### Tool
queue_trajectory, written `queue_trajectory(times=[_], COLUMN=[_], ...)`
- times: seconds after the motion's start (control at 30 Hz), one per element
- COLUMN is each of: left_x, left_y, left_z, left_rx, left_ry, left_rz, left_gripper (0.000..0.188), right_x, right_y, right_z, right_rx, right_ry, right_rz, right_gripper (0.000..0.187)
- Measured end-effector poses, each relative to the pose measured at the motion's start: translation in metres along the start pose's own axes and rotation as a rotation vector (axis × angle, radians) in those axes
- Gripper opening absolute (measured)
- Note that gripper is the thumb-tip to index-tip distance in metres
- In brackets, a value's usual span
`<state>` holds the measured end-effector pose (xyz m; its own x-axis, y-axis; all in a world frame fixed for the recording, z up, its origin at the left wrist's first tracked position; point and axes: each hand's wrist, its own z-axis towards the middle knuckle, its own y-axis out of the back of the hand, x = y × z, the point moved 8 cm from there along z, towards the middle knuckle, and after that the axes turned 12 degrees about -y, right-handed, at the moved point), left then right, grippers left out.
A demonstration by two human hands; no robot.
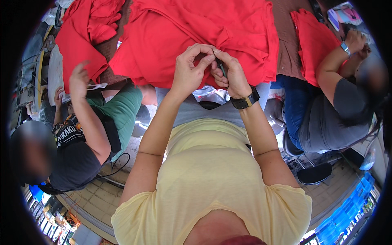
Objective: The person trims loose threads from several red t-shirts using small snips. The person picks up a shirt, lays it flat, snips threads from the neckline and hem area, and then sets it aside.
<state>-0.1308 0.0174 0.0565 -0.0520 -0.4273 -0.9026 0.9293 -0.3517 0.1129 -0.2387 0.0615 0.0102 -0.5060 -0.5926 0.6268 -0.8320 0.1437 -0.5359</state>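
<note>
Both of my hands are raised over the near edge of a large heap of red cloth (163,41), their fingertips meeting. My left hand (190,69) is closed in a pinch, thumb against forefinger; whatever lies between them is too small to make out. Curled fingers of my right hand (232,73) hold a slim dark tool (222,67), mostly hidden in the palm, so its exact kind does not show. The right thumb and forefinger reach up to the left fingertips. A black watch (246,100) is on my right wrist.
The cloth lies on a brown-covered table (288,45). At left, a person in a dark shirt sits by more red cloth (83,45), one hand raised and blurred. At right, another seated person works beside a red piece (312,47). A black stool seat (314,174) stands behind at right.
</note>
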Motion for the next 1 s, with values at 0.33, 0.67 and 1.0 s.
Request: queue_trajectory(times=[0.33, 0.67, 1.0], left_x=[-0.053, -0.047, -0.066], left_y=[0.021, 0.015, 0.021], left_z=[-0.013, -0.005, 0.030], left_rx=[0.160, 0.030, -0.125], left_ry=[-0.168, -0.093, -0.189], left_rz=[0.445, 0.689, 0.328], left_gripper=[0.013, 0.019, 0.022], right_x=[0.006, 0.083, 0.135], right_y=[0.006, 0.026, -0.015], right_z=[-0.021, -0.015, -0.026], right_rx=[0.027, -0.451, -0.264], right_ry=[-0.017, 0.629, 0.895], right_rz=[-0.162, -0.781, -0.541], right_gripper=[0.043, 0.037, 0.022])
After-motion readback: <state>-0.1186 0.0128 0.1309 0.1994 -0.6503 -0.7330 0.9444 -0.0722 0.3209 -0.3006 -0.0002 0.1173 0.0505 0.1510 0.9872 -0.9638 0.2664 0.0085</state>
